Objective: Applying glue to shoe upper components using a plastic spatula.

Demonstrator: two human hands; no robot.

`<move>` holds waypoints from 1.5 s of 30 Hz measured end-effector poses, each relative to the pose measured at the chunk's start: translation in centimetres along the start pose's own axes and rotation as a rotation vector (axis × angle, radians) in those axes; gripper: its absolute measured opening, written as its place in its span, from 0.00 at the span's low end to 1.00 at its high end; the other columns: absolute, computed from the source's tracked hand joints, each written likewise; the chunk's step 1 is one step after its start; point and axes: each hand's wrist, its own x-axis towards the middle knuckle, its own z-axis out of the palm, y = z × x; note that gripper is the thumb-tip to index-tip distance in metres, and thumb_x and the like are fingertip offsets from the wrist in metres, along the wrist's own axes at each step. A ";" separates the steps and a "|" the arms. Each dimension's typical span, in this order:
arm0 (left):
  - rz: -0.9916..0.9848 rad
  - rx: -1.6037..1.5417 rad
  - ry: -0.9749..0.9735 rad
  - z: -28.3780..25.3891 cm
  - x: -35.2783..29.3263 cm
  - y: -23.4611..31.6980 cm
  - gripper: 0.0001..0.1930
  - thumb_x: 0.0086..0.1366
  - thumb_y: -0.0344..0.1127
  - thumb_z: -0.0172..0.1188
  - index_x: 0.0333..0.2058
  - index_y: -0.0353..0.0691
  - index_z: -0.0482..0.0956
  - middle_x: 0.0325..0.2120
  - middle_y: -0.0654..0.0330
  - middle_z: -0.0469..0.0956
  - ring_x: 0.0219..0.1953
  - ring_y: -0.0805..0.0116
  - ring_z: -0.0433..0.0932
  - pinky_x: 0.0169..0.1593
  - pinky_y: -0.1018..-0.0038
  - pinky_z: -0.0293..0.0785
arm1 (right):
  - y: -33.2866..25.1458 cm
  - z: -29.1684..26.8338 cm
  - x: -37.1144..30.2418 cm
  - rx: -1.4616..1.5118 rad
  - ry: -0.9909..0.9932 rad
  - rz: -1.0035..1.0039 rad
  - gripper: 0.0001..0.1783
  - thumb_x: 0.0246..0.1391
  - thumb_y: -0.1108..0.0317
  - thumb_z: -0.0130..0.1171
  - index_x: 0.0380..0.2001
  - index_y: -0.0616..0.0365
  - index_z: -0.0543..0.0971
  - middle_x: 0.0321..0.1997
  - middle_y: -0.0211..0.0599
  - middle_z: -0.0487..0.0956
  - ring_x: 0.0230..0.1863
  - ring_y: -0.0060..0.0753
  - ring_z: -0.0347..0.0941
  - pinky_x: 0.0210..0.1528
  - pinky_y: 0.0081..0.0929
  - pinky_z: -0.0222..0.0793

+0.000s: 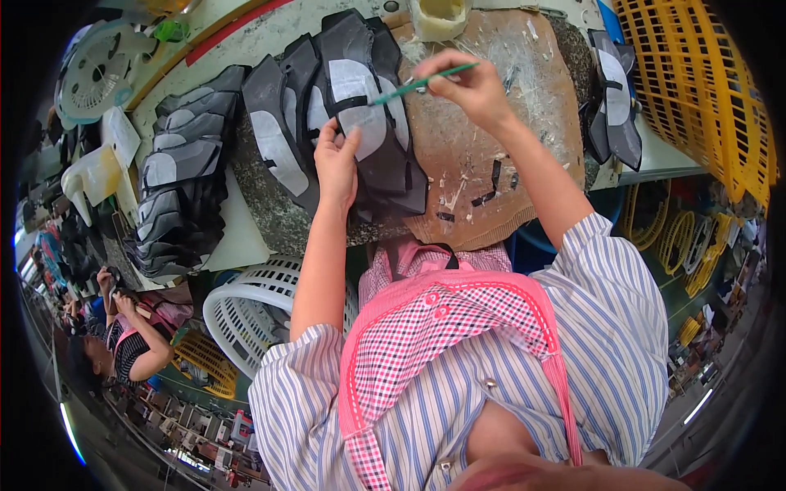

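My left hand (336, 160) pinches the edge of a dark grey shoe upper piece (373, 131) with whitish panels and a black strip across its middle. Its thumb lies on the lower panel. In my right hand (475, 88) is a thin green stick (409, 85), gripped between thumb and fingers and slanting down to the left. The stick's tip is at the black strip; whether it has bristles I cannot make out. More grey upper pieces (278, 147) lie overlapped under and beside the held one.
A smeared brown cardboard sheet (467, 139) with black scraps lies right of the pieces, a pale tub (440, 18) at its far edge. Stacked uppers (180, 164) stand left, others (614, 98) right. Yellow basket (696, 82) far right; white basket (246, 307) below the table; another person (135, 335) left.
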 end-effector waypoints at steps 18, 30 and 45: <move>-0.095 -0.131 -0.104 -1.9 0.5 -1.0 0.14 0.52 0.19 0.46 0.40 0.30 0.63 0.34 0.58 0.70 0.36 0.73 0.69 0.42 0.80 0.63 | 4.1 2.9 3.4 -0.241 0.150 0.134 0.10 0.42 0.68 0.52 0.21 0.59 0.62 0.19 0.32 0.71 0.19 0.16 0.64 0.22 0.13 0.60; -0.056 -0.108 -0.123 -1.7 0.6 -0.9 0.12 0.52 0.20 0.47 0.38 0.31 0.64 0.34 0.58 0.71 0.37 0.73 0.70 0.43 0.80 0.63 | -0.1 0.6 -1.7 -0.445 -0.006 0.223 0.08 0.42 0.67 0.54 0.21 0.59 0.67 0.19 0.28 0.72 0.17 0.19 0.66 0.20 0.14 0.61; -0.150 -0.242 -0.234 -2.3 0.1 1.7 0.13 0.52 0.23 0.49 0.39 0.33 0.66 0.35 0.60 0.71 0.38 0.74 0.69 0.44 0.80 0.62 | 3.6 1.9 8.1 -0.875 0.367 -0.445 0.07 0.41 0.66 0.52 0.27 0.54 0.73 0.26 0.40 0.73 0.29 0.40 0.69 0.27 0.28 0.65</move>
